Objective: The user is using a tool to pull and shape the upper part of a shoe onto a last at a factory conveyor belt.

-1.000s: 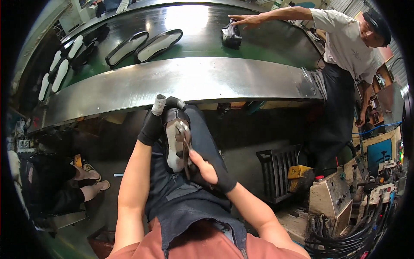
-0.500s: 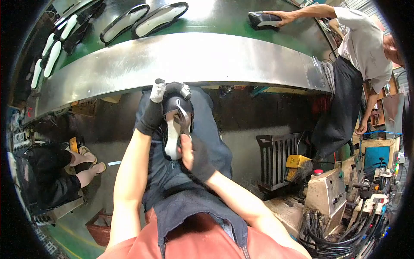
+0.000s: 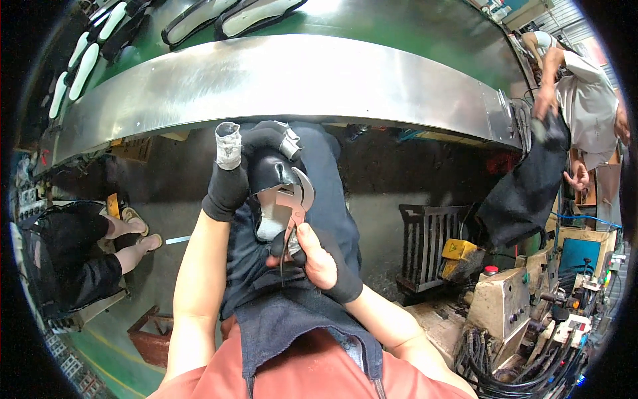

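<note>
In my lap lies a black shoe upper point(image 3: 267, 174), its toe away from me and its pale underside point(image 3: 271, 223) turned up. My left hand point(image 3: 229, 183), in a dark glove with silver-taped fingertips, is closed around the toe end; the thumb sticks up at the left side. A pair of lasting pincers point(image 3: 298, 214) with a curved jaw is held in my right hand point(image 3: 320, 265), whose glove leaves the thumb bare. The pincers' head lies over the shoe's underside near the toe. Whether the jaws touch the leather I cannot tell.
A metal ledge point(image 3: 279, 80) borders a green work surface point(image 3: 385, 26) in front. Pale-soled shoes point(image 3: 259, 16) lie there at the far left. A co-worker point(image 3: 588, 100) stands at right holding something dark. Machinery point(image 3: 502, 299) is near right; another person's legs point(image 3: 126, 249) show at left.
My right hand has turned and drawn back slightly, bringing the pincers more into view. The co-worker's hand has moved from the green surface toward their body, with the dark shoe gone from there.
</note>
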